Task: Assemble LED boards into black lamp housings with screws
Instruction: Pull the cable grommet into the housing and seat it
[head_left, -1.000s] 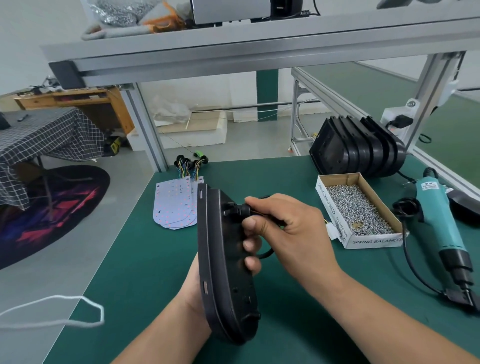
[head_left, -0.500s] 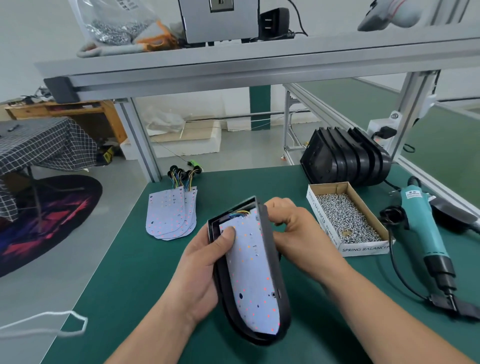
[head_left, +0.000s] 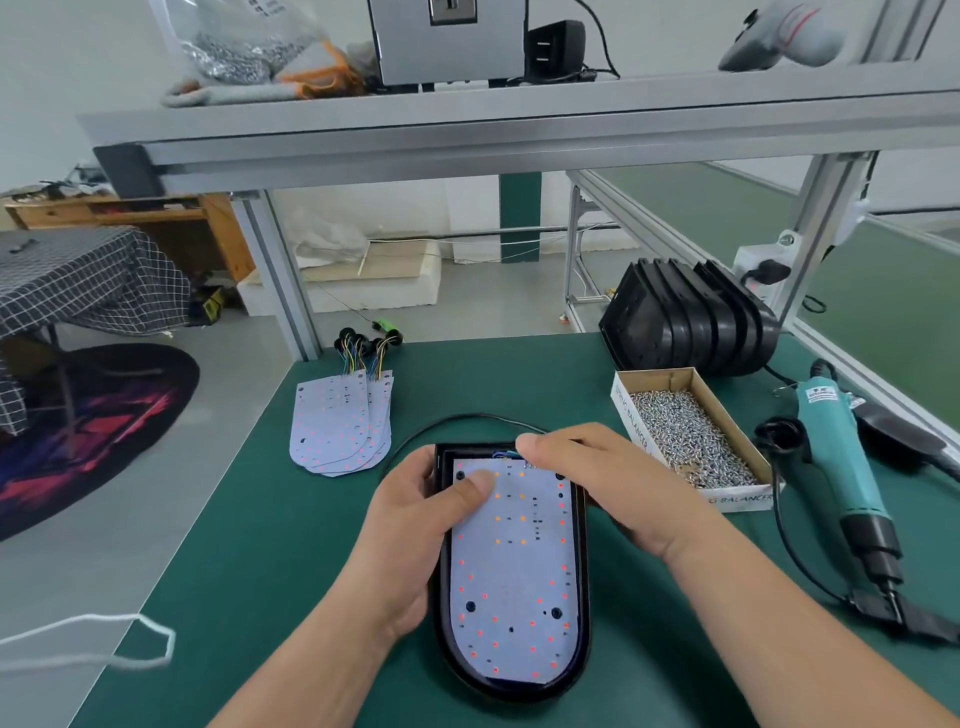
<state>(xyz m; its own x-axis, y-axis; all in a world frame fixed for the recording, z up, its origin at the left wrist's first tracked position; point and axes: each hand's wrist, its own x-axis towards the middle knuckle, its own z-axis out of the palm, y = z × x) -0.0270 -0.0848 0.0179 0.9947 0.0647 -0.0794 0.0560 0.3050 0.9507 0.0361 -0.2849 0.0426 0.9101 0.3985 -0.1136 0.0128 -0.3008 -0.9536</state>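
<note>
Landmark: lamp housing, lying flat and open side up on the green bench mat, rounded end nearest the camera.

- LED board sits inside the housing, and the black rim shows all round it. Coloured wires bunch at the far end.
- Left hand: fingers wrapped round the housing's left rim, thumb pressed flat on the board's far-left corner.
- Right hand: lies over the housing's far-right corner with its fingers reaching across the far edge. The thumb is hidden, so I cannot tell whether it grips or only rests.
- Hands are apart, one on each side of the housing.

Room: bare mat runs left of the housing to the bench's left edge, which slants away. There is also bare mat to the right, crossed by the right forearm.

Around the housing:
- black cable arcs just behind it
- fanned spare boards lie behind-left
- open box of screws sits just right, near the right hand
- teal screwdriver lies beyond the box
- stack of black housings stands behind-right
- white cord shows to the left, past the bench edge

Writing: "BALANCER" can be read on the box's near end. The screwdriver's label is too small to read.
</note>
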